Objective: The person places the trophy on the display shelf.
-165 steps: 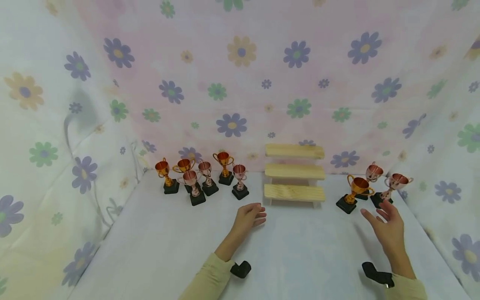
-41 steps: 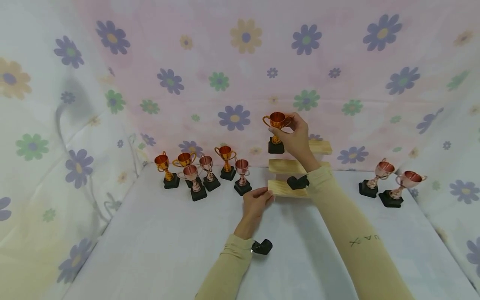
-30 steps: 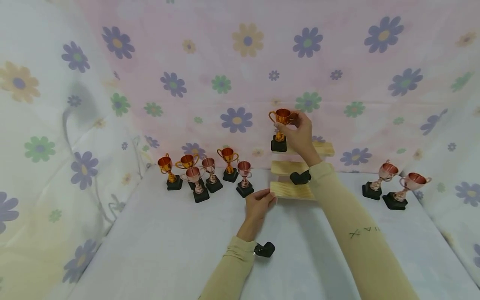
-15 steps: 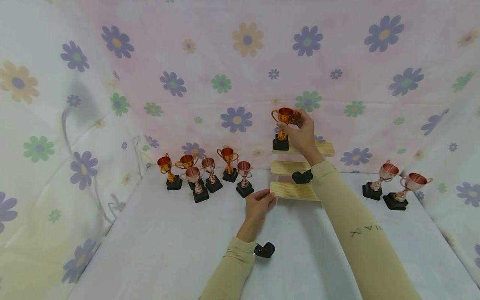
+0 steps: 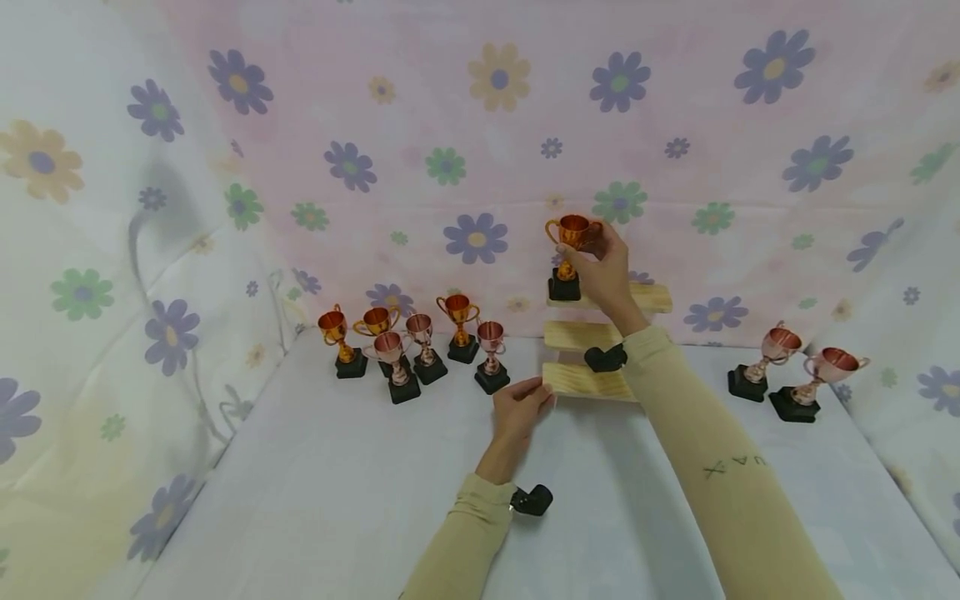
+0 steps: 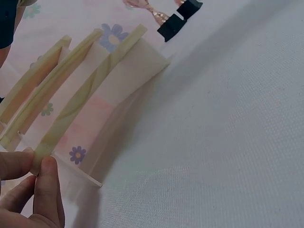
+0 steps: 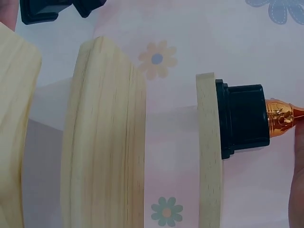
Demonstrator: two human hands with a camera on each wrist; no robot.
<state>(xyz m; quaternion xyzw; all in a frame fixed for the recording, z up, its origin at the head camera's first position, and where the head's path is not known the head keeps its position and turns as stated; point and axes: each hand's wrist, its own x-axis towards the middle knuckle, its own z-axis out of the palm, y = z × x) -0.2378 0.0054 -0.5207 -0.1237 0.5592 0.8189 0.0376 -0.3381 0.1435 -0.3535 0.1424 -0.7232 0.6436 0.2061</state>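
Pinching the stem and cup of a small gold trophy (image 5: 572, 250), our right hand (image 5: 609, 271) holds it upright with its black base set flat on the left end of the top step of a little wooden stepped shelf (image 5: 645, 298). In the right wrist view the black base (image 7: 242, 121) sits flush against the top plank (image 7: 209, 156), with the gold stem just above it.

Our left hand (image 5: 521, 407) has its grip pressed on the near left corner of the shelf's lowest step, thumb and fingertips (image 6: 45, 178) pinching the plank's end. The left wrist view shows the three pale planks (image 6: 85, 85) rising one behind another from a white surface (image 6: 228, 142).

Left of the shelf, a cluster of six small trophies (image 5: 416, 346) stands on black bases on the surface, some gold, some rose coloured, close together near the back wall. The nearest of them is just beside the shelf's left end. Well to the right, two rose coloured trophies (image 5: 798, 375) stand side by side.

Both of our arms wear pale yellow sleeves (image 5: 712, 475). A cloth backdrop (image 5: 480, 125) printed with purple, green and yellow flowers hangs behind and to both sides.
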